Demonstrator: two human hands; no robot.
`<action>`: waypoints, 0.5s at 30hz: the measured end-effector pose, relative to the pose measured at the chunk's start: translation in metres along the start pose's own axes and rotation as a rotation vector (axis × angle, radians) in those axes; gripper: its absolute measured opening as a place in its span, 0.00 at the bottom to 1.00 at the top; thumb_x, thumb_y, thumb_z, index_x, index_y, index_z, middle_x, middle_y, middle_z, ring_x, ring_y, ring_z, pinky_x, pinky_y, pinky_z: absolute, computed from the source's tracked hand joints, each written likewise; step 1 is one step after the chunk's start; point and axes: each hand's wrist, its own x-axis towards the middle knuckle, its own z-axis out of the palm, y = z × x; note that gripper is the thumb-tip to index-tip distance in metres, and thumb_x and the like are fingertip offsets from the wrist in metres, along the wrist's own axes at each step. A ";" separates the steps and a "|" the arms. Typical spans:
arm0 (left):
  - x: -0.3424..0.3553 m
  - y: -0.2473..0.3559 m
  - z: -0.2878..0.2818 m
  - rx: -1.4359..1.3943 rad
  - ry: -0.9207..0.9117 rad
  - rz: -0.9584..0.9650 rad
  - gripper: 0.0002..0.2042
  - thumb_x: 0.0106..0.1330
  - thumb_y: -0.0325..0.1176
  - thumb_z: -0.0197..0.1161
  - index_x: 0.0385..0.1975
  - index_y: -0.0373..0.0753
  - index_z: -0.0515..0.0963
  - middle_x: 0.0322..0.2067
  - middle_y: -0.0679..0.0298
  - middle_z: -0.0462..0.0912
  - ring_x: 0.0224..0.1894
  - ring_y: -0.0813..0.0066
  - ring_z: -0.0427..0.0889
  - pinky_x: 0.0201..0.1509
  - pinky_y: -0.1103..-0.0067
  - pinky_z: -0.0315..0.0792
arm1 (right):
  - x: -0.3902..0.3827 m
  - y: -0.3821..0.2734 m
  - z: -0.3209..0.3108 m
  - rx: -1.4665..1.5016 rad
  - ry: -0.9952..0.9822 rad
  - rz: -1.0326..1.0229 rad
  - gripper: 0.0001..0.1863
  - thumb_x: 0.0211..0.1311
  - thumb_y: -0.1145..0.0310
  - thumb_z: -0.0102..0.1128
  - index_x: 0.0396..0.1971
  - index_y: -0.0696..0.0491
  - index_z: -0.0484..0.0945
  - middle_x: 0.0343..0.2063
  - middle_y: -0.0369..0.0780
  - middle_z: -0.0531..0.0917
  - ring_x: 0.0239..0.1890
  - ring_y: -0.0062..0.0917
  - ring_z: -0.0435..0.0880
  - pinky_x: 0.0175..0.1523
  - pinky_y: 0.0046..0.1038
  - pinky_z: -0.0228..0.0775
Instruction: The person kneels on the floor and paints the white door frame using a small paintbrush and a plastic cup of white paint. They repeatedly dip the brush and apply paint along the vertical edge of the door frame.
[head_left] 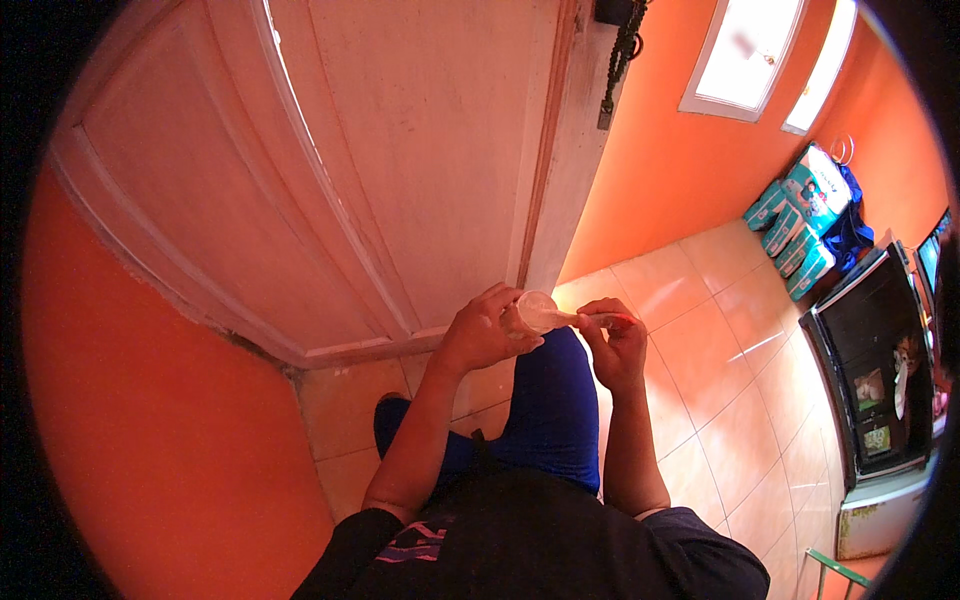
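Note:
My left hand (485,328) is wrapped round a small clear plastic cup (538,308), its open mouth tilted up towards me. My right hand (614,345) is closed on a slim brush-like tool (565,319) with a pale end and a red part near the fingers. The pale end lies at the rim of the cup; whether it dips inside, and what the cup holds, is too small to tell. Both hands are held together above my blue-trousered legs, just in front of a pale wooden door (440,150).
A dark padlock and chain (620,50) hang at the door's edge. Orange walls (150,420) stand either side. Tiled floor (690,360) stretches right, towards stacked teal packages (795,230) and a black cabinet (860,350). A green rail (840,568) is at the lower right.

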 end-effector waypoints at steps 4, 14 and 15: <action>-0.003 0.002 0.003 -0.049 0.043 0.008 0.35 0.43 0.46 0.80 0.52 0.37 0.76 0.48 0.56 0.80 0.51 0.58 0.80 0.58 0.68 0.73 | -0.001 0.017 0.003 0.164 0.096 0.075 0.08 0.63 0.72 0.63 0.27 0.59 0.83 0.31 0.40 0.83 0.35 0.25 0.82 0.41 0.27 0.74; 0.001 0.008 -0.004 -0.085 0.080 0.083 0.37 0.42 0.49 0.81 0.51 0.35 0.76 0.45 0.56 0.80 0.48 0.59 0.82 0.55 0.69 0.76 | 0.008 0.015 0.012 0.593 0.310 0.164 0.07 0.67 0.71 0.59 0.34 0.60 0.77 0.26 0.41 0.81 0.26 0.23 0.79 0.33 0.25 0.72; 0.001 0.009 -0.005 -0.092 0.093 0.084 0.37 0.42 0.49 0.81 0.51 0.35 0.76 0.45 0.56 0.80 0.47 0.59 0.82 0.55 0.69 0.76 | 0.008 0.015 0.014 0.650 0.319 0.185 0.07 0.67 0.70 0.59 0.35 0.60 0.76 0.25 0.41 0.81 0.26 0.24 0.79 0.33 0.26 0.72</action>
